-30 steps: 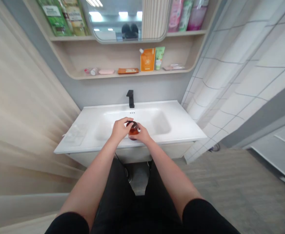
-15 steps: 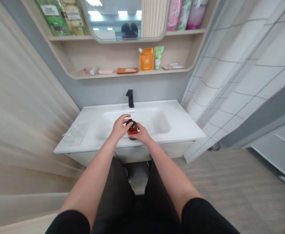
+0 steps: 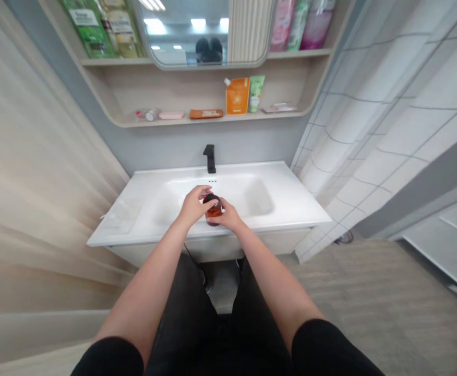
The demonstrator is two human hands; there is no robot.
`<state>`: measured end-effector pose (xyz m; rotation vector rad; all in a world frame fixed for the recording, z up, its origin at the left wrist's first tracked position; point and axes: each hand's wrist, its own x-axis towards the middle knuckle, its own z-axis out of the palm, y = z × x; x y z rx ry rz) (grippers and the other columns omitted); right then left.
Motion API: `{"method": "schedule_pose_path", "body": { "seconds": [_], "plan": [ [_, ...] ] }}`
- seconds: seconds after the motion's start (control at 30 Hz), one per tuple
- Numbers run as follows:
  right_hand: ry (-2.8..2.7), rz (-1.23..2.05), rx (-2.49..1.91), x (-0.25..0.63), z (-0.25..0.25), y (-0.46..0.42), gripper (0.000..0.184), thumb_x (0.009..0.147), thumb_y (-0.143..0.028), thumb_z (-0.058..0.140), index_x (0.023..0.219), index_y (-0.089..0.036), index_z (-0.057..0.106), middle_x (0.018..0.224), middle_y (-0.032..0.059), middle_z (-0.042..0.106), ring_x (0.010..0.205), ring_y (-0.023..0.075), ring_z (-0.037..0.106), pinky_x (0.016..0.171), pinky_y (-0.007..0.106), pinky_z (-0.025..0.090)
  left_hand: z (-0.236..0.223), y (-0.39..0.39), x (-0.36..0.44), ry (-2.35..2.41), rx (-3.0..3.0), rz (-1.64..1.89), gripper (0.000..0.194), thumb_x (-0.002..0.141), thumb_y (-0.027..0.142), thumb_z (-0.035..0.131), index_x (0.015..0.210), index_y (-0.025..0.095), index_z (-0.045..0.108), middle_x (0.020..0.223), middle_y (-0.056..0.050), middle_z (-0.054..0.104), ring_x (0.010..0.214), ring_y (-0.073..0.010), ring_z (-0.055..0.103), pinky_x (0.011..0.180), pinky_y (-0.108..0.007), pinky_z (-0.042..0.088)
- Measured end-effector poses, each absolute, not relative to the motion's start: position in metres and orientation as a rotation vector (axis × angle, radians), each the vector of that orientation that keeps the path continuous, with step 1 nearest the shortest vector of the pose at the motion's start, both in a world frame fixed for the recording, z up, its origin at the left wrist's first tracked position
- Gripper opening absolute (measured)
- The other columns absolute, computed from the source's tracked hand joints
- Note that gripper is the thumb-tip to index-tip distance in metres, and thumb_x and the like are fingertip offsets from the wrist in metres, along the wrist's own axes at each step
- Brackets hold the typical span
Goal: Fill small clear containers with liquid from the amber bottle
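Note:
A small amber-brown bottle (image 3: 214, 212) is held over the front part of the white sink. My right hand (image 3: 229, 215) wraps around its body from the right side. From the left, my left hand (image 3: 194, 204) grips the dark cap (image 3: 211, 197), its thumb lying across the top and its fingers curled behind. The far side of the bottle is hidden, and whether the cap is loose cannot be made out.
Behind the white sink (image 3: 275, 180) stands a black faucet (image 3: 210, 158). The shelf (image 3: 127, 121) above carries an orange pouch (image 3: 237, 96), a green tube (image 3: 256, 93) and small packets. A beige curtain (image 3: 36, 183) hangs at left; a tiled wall (image 3: 369, 120) is at right.
The bottle's top has tipped slightly toward me, so more of the dark cap shows. My left fingers have shifted a little around the cap, while my right hand keeps its hold.

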<state>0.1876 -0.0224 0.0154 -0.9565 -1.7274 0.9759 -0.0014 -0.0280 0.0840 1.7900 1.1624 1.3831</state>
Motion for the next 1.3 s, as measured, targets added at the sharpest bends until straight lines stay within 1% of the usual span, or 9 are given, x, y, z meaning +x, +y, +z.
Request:
{"method": "schedule_pose_path", "body": {
  "seconds": [0.2, 0.37, 0.53, 0.67, 0.8, 0.9, 1.0, 1.13, 1.3],
  "plan": [
    [-1.707, 1.008, -0.943, 0.187, 0.018, -0.024, 0.090, 0.062, -0.046, 0.102, 0.144, -0.024, 0.068, 0.130, 0.0055, 0.079, 0.115, 0.0287, 0.072, 0.106, 0.040, 0.053, 0.087, -0.032, -0.003, 1.018, 1.725, 1.358, 0.057, 0.086, 0.034, 0.078, 0.141, 0.024, 0.066, 0.118, -0.010, 0.084, 0.120, -0.0283, 0.078, 0.118, -0.054, 0.055],
    [-1.720, 0.998, -0.917, 0.187, 0.019, -0.025, 0.088, 0.063, -0.046, 0.101, 0.142, -0.025, 0.070, 0.130, 0.0040, 0.079, 0.118, 0.0290, 0.072, 0.107, 0.040, 0.053, 0.081, -0.035, 0.006, 1.192, 1.637, 1.417, 0.039, 0.077, 0.039, 0.087, 0.111, 0.021, 0.078, 0.115, -0.010, 0.083, 0.109, -0.0276, 0.080, 0.111, -0.049, 0.061],
    [-1.700, 1.023, -0.954, 0.187, 0.020, -0.027, 0.089, 0.062, -0.047, 0.102, 0.143, -0.027, 0.070, 0.132, 0.0043, 0.079, 0.121, 0.0314, 0.072, 0.110, 0.044, 0.054, 0.081, -0.039, 0.002, 1.201, 1.657, 1.392, 0.035, 0.085, 0.043, 0.081, 0.113, 0.022, 0.079, 0.118, -0.010, 0.083, 0.113, -0.0276, 0.079, 0.110, -0.050, 0.061],
    [-1.690, 1.089, -0.927, 0.188, 0.020, -0.027, 0.089, 0.064, -0.047, 0.101, 0.145, -0.027, 0.070, 0.130, 0.0041, 0.080, 0.119, 0.0310, 0.073, 0.108, 0.044, 0.057, 0.089, -0.050, -0.006, 1.285, 1.927, 1.222, 0.061, 0.074, 0.041, 0.093, 0.131, 0.027, 0.077, 0.140, -0.011, 0.076, 0.125, -0.0324, 0.074, 0.105, -0.048, 0.063],
    [-1.738, 1.170, -0.831, 0.187, 0.018, -0.026, 0.100, 0.067, -0.048, 0.101, 0.157, -0.029, 0.061, 0.146, 0.0086, 0.073, 0.132, 0.0331, 0.069, 0.106, 0.044, 0.059, 0.095, -0.050, -0.019, 1.362, 2.004, 1.065, 0.060, 0.073, 0.041, 0.094, 0.129, 0.027, 0.077, 0.122, -0.007, 0.082, 0.108, -0.0304, 0.079, 0.102, -0.044, 0.063],
    [-1.719, 1.205, -0.854, 0.184, 0.014, -0.022, 0.106, 0.073, -0.049, 0.098, 0.166, -0.033, 0.050, 0.155, 0.0129, 0.066, 0.140, 0.0334, 0.064, 0.105, 0.046, 0.060, 0.107, -0.036, -0.049, 1.522, 1.947, 1.090, 0.063, 0.073, 0.046, 0.093, 0.131, 0.027, 0.075, 0.121, -0.007, 0.082, 0.105, -0.0299, 0.079, 0.100, -0.043, 0.062],
    [-1.627, 1.194, -0.958, 0.184, 0.009, -0.018, 0.086, 0.083, -0.051, 0.090, 0.159, -0.032, 0.056, 0.147, 0.0139, 0.070, 0.138, 0.0314, 0.065, 0.106, 0.047, 0.059, 0.129, -0.015, -0.096, 1.859, 1.941, 1.060, 0.072, 0.069, 0.053, 0.095, 0.132, 0.027, 0.073, 0.120, -0.008, 0.083, 0.106, -0.0315, 0.078, 0.101, -0.043, 0.059],
    [-1.542, 1.211, -0.985, 0.186, 0.004, -0.012, 0.054, 0.089, -0.053, 0.083, 0.137, -0.031, 0.069, 0.131, 0.0083, 0.077, 0.129, 0.0273, 0.071, 0.114, 0.048, 0.055, 0.165, 0.016, -0.159, 2.325, 1.952, 0.785, 0.079, 0.062, 0.057, 0.097, 0.127, 0.021, 0.069, 0.116, -0.014, 0.081, 0.111, -0.0377, 0.076, 0.101, -0.047, 0.058],
    [-1.506, 1.205, -1.006, 0.185, -0.006, -0.004, 0.044, 0.087, -0.052, 0.082, 0.123, -0.029, 0.073, 0.122, 0.0067, 0.080, 0.121, 0.0270, 0.074, 0.117, 0.050, 0.052, 0.186, 0.041, -0.204, 2.559, 1.889, 0.382, 0.068, 0.069, 0.059, 0.093, 0.116, 0.017, 0.065, 0.112, -0.015, 0.079, 0.116, -0.0366, 0.073, 0.103, -0.047, 0.056]
  ]
}}
